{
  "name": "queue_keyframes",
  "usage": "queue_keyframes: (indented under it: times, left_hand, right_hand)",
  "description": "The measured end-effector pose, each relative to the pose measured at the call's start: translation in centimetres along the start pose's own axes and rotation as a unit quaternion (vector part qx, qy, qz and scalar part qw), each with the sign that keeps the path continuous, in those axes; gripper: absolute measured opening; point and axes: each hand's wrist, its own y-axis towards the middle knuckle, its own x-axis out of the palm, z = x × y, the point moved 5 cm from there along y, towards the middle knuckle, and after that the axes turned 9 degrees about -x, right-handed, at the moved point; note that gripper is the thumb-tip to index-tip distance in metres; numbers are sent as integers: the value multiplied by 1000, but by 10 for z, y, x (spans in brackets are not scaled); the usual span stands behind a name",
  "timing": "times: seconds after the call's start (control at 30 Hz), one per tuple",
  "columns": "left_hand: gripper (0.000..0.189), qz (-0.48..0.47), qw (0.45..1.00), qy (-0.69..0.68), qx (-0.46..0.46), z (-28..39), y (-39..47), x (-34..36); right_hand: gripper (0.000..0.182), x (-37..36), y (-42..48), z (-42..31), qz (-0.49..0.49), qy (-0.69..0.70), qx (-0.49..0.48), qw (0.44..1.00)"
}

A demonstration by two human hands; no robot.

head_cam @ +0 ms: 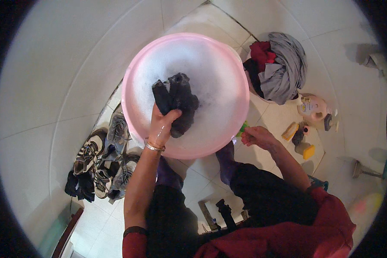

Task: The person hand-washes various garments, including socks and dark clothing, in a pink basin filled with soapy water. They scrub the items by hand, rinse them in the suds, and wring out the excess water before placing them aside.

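Note:
A round pink plastic basin (126, 96) full of whitish, sudsy water stands in front of me. My left hand (163, 121) reaches over its near left part, thumb and fingers closed around wet black cloth items (182, 103) that look like bunched socks. A bracelet circles that wrist. My right hand (256, 136) is outside the basin at its lower right, fingers curled beside a small green object (243, 126) near the rim. That object is partly hidden, and whether the fingers grip it cannot be seen.
A tub piled with grey and red clothes (282, 72) stands at upper right, near a detergent jug (312, 108). Brushes (298, 135) and a yellow-capped container (306, 151) lie below. Several shoes (92, 151) line the left wall, with dark cloth (80, 187) beside them.

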Motion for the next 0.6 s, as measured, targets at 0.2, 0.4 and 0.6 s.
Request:
queue_keyframes:
  times: [0.2,0.4,0.6]
  left_hand:
    - [43,-10,997,-76,-26,-1,-2,5]
    - [36,-24,983,-132,-125,-14,-1,4]
    - [55,-50,949,-267,-160,-16,-2,9]
  right_hand:
    - [40,-7,22,30,20,169,-22,985]
    - [46,-14,16,30,47,96,7,994]
    - [54,10,-21,-50,33,-284,58,956]
